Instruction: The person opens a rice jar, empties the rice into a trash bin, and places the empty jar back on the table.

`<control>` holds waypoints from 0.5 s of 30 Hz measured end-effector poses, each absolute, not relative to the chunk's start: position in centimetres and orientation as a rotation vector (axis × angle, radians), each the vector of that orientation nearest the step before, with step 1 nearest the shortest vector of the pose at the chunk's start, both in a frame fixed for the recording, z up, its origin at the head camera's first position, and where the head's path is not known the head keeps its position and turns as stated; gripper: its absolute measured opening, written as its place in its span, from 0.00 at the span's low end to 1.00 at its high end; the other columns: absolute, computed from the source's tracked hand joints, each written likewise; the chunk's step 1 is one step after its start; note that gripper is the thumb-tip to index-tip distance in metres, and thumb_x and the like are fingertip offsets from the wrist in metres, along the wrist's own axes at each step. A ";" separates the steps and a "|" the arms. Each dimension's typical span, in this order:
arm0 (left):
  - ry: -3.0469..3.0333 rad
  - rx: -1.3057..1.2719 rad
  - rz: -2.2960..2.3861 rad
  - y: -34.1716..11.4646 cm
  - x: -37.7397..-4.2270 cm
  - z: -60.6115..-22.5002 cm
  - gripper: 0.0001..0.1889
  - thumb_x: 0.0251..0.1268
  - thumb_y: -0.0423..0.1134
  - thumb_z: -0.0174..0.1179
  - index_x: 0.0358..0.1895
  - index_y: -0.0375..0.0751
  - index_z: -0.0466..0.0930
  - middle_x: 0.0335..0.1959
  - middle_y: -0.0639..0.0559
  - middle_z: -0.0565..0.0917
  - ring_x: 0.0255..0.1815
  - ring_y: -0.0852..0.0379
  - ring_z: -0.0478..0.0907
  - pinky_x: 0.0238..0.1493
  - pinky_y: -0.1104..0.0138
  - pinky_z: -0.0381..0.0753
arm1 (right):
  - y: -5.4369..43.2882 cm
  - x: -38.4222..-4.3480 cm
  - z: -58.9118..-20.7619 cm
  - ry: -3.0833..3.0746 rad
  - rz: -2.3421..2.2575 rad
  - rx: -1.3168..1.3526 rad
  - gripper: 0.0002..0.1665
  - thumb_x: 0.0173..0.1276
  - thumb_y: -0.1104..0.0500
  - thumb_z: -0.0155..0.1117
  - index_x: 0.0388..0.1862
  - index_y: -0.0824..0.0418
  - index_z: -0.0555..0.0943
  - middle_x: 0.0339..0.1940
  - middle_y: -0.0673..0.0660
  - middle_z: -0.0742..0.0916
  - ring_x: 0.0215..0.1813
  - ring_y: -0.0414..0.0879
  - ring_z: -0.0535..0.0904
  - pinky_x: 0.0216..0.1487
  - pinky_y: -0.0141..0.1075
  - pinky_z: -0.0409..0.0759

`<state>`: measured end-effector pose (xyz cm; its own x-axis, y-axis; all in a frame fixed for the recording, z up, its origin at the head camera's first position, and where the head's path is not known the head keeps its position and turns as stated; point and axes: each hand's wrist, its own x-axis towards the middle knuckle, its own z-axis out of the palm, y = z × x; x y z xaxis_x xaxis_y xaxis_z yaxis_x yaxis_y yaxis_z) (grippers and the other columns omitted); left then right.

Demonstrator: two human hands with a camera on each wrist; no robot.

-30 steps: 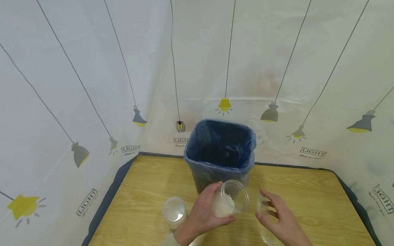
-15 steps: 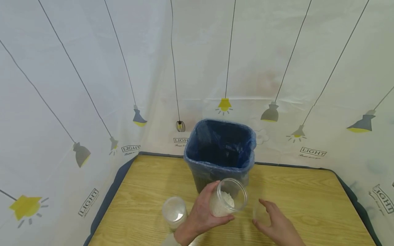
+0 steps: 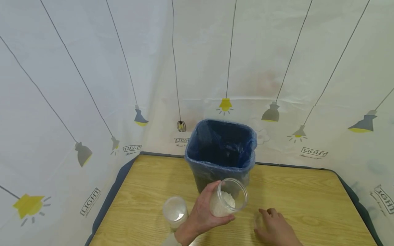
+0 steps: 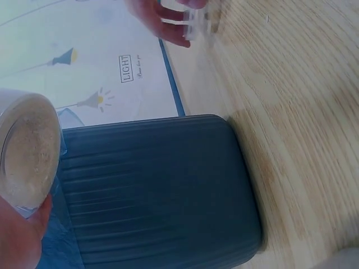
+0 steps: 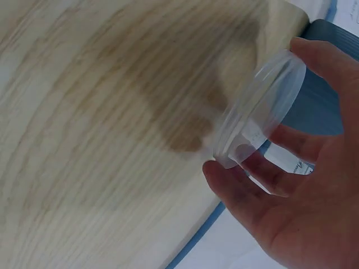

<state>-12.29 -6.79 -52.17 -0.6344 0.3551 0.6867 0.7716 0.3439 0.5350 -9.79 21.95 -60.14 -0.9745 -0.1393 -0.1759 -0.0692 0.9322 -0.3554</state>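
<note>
Table (image 3: 307, 198) bears a bin (image 3: 203, 179), upright and lined in blue, with the jar (image 3: 241, 196) held in front of it, mouth up and tilted to the right; that jar is best held clear of the bin and no steeper, lest the powder (image 3: 227, 202) slide out. The left hand (image 3: 200, 217) wraps thumb and fingers round its side, which looks firm enough. The right hand (image 3: 275, 226), spread about as wide as the lid (image 5: 261, 109), pinches it by the rim, low and near the table; a light edge hold suits thin plastic, and it should rest flat before any letting go. Counted: one table, one bin, two hands, two jars (the second jar (image 3: 175, 212) by the left wrist), one lid.
</note>
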 end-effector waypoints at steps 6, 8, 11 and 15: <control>-2.166 -0.972 -1.215 -6.8 -12.3 -52.1 0.56 0.37 0.48 0.86 0.73 0.40 0.65 0.66 0.48 0.77 0.62 0.50 0.79 0.59 0.58 0.81 | 21.7 -9.6 -60.7 2.888 -0.479 -0.144 0.45 0.55 0.36 0.78 0.65 0.60 0.79 0.55 0.64 0.81 0.55 0.64 0.79 0.45 0.60 0.82; -2.166 -0.971 -1.214 -6.9 -12.3 -52.1 0.56 0.37 0.48 0.87 0.73 0.40 0.65 0.66 0.48 0.77 0.62 0.50 0.79 0.59 0.58 0.81 | 21.7 -9.6 -60.8 2.891 -0.471 -0.149 0.44 0.54 0.37 0.78 0.64 0.60 0.79 0.55 0.63 0.81 0.55 0.64 0.78 0.45 0.61 0.82; -2.165 -0.973 -1.204 -6.9 -12.3 -52.1 0.56 0.37 0.49 0.86 0.74 0.40 0.65 0.66 0.48 0.77 0.62 0.51 0.79 0.59 0.58 0.81 | 21.7 -9.5 -61.0 2.908 -0.461 -0.177 0.43 0.53 0.38 0.79 0.62 0.58 0.80 0.54 0.63 0.81 0.55 0.64 0.79 0.43 0.60 0.83; -2.154 -0.981 -1.201 -7.0 -12.4 -52.2 0.56 0.37 0.49 0.86 0.73 0.39 0.65 0.67 0.48 0.77 0.62 0.50 0.79 0.59 0.57 0.81 | 21.6 -9.5 -60.9 2.913 -0.454 -0.197 0.47 0.50 0.34 0.80 0.63 0.57 0.79 0.54 0.63 0.81 0.55 0.64 0.78 0.43 0.60 0.82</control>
